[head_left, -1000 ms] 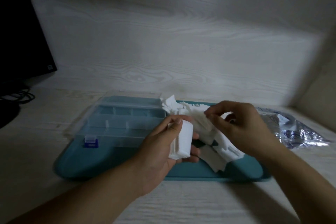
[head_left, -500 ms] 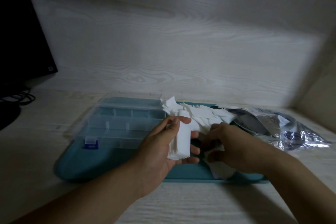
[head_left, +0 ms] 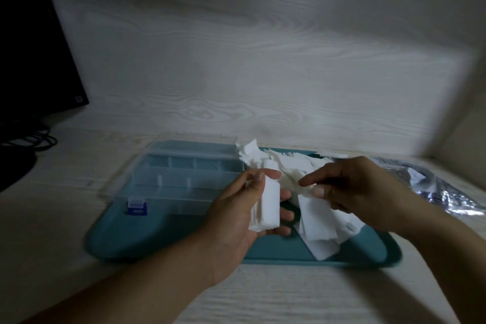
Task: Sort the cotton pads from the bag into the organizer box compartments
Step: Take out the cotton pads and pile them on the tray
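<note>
While no text is readable anywhere, the desk (head_left: 79, 218) and back wall (head_left: 263, 60) both show pale printed wood grain. Monitor (head_left: 31, 47) at far left: black, a small sticker on its lower corner, too small to read; dark cables (head_left: 39, 139) under it.

Tray (head_left: 171, 239): teal, smooth, rounded corners, raised rim, flat on desk. Box (head_left: 189, 179): clear plastic, sits on tray's left half, lid open toward the wall, dividers form several compartments, blue latch (head_left: 136, 206) on front edge. Compartments look unfilled, hard to be sure through the clear walls.

Bag (head_left: 441, 187): crinkled silvery film, lying on desk right of tray, printing blurred.

Loose pads (head_left: 284, 168): white, square, soft, heaped on tray's right half beside the box; a few more lie flat near the front rim under the right hand.

Stack (head_left: 265, 205): neat block of pads held upright on edge in the left hand (head_left: 236, 218), thumb on the near face, fingers curled round the far side, over the tray just right of the box.

Right hand (head_left: 363, 192): thumb and fingers pinch one pad (head_left: 315, 216) that hangs down, index finger extended toward the stack.

Versus half a second ago: right hand was low in the heap, now raised with the pad clear of the tray. Left hand and stack roughly unchanged. Box, tray, bag in the same spots.
</note>
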The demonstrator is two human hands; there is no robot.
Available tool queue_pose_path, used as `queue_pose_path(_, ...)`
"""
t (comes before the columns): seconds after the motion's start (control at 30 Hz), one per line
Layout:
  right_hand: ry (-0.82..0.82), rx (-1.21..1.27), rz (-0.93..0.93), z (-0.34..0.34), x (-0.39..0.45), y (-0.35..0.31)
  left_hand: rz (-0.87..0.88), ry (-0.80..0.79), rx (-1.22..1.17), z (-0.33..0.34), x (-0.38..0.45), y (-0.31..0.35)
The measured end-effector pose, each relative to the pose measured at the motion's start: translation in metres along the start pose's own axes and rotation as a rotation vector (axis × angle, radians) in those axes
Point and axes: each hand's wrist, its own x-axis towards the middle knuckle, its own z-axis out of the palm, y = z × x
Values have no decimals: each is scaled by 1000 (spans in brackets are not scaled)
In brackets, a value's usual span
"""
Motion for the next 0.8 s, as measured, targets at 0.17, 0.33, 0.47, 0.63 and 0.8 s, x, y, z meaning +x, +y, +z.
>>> queue_pose_path(0.17,96,16,34,-2,2,3,-6,48,21,0,0,-2)
queue_pose_path(0.33,94,421,24,-4,0,0,-20,78,24,-1,2,-4)
queue_pose_path(0.47,141,434,-89,31,2,-8,-46,42,3,2,0,-4)
queue_pose_path(0.63,313,230,-175,69,-2,-6,-112,18,-93,-1,4,-4)
queue_pose_path(0.8,415,77,-196,68,-2,-2,-134,-30,-138,-3,5,-5)
